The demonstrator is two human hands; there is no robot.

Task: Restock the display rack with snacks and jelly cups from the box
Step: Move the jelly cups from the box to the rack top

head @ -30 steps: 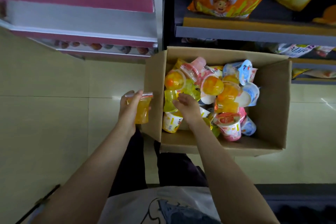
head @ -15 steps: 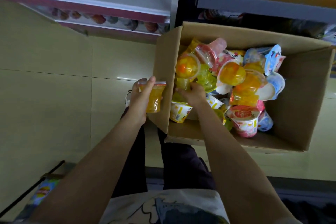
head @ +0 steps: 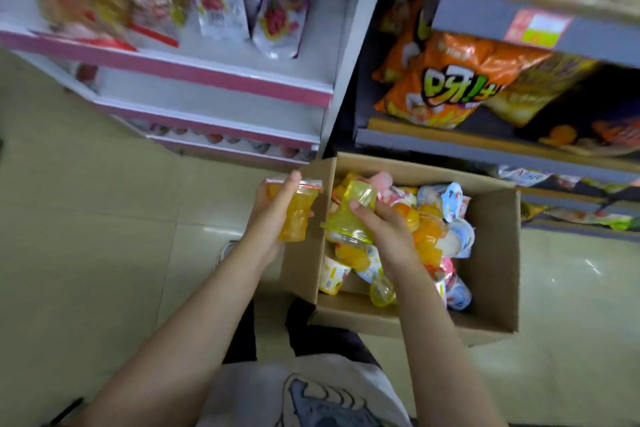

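Gripping an orange jelly cup [head: 294, 215] upright, the left hand [head: 273, 215] hangs just left of the cardboard box [head: 491, 253], fingers curled round the cup's side. Right hand [head: 384, 225] holds a yellow-green jelly cup [head: 353, 211] tilted, lid end down, above the box's near-left corner, thumb and fingers wrapped on it. Box sits on the tiled floor [head: 86, 236], heaped with mixed jelly cups [head: 443, 236]. Pink display rack [head: 214, 73] far left with pouches; dark rack [head: 485, 146] far right with orange snack bags [head: 453, 83].

At the bottom of the frame, the person wore a pale T-shirt [head: 242, 392] (blue-grey graphic printed on front), dark trousers [head: 325, 340], forearms bare.
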